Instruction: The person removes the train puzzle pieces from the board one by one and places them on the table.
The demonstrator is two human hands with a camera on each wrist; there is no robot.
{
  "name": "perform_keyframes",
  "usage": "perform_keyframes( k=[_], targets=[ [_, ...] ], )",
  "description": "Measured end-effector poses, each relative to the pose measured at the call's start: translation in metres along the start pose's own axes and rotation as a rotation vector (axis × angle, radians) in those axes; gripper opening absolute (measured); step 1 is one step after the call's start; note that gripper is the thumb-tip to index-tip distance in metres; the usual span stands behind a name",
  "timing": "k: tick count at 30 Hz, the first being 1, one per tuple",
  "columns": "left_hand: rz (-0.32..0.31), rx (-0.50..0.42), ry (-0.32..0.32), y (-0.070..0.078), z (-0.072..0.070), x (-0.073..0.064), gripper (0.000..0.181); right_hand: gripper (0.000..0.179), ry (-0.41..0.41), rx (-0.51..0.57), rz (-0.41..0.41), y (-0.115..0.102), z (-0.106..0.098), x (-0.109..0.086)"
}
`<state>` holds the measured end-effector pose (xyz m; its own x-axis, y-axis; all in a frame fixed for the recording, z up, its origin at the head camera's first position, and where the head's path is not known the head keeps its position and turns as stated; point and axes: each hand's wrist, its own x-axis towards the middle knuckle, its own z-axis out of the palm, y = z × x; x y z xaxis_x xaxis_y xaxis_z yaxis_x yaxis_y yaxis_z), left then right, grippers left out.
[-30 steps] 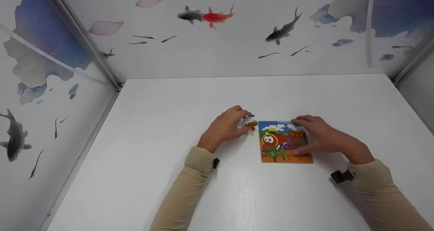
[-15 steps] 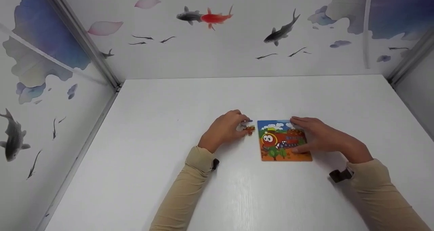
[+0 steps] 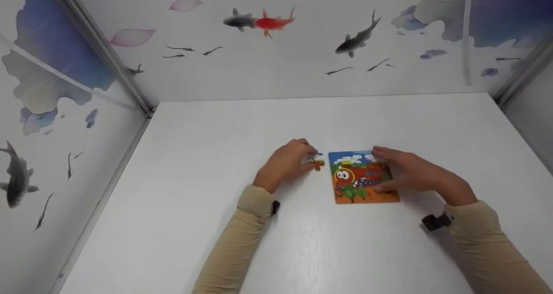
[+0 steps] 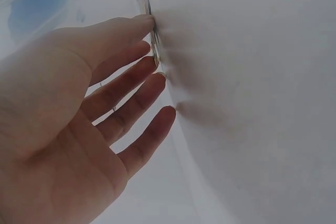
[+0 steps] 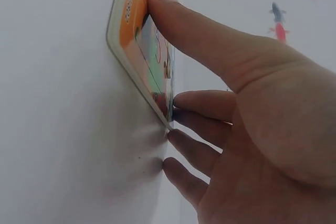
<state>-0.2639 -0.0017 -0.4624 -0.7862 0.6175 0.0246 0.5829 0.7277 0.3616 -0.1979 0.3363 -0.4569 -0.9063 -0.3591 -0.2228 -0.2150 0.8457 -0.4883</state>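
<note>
Square orange-and-blue picture board [image 3: 356,178], likely light, stiff, best held by edges: half-open right hand [image 3: 408,169] grips it, left hand [image 3: 288,162] pinches a small multicoloured piece [image 3: 319,162].

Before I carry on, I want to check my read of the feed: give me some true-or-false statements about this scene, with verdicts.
1. The left hand holds a small printed piece. True.
2. The right hand touches the square board. True.
3. The piece lies on top of the board. False: a gap separates them.
4. The board is plain white. False: it shows a red train with eyes.
5. Both sleeves are tan. True.
</note>
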Motion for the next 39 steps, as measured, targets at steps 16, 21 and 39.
perform_keyframes(
  k=[16,21,39],
  targets=[
    [-0.012,-0.033,-0.026,0.000,0.001,0.001,0.036,0.111,-0.015,0.020,0.015,0.004,0.002,0.000],
    [-0.021,-0.052,-0.042,-0.001,0.000,-0.001,0.038,0.111,-0.013,0.022,0.013,0.002,0.001,-0.001],
    [0.034,-0.113,-0.064,0.015,-0.004,0.001,0.037,0.069,0.152,0.081,0.033,0.015,-0.006,0.002]
  ],
)
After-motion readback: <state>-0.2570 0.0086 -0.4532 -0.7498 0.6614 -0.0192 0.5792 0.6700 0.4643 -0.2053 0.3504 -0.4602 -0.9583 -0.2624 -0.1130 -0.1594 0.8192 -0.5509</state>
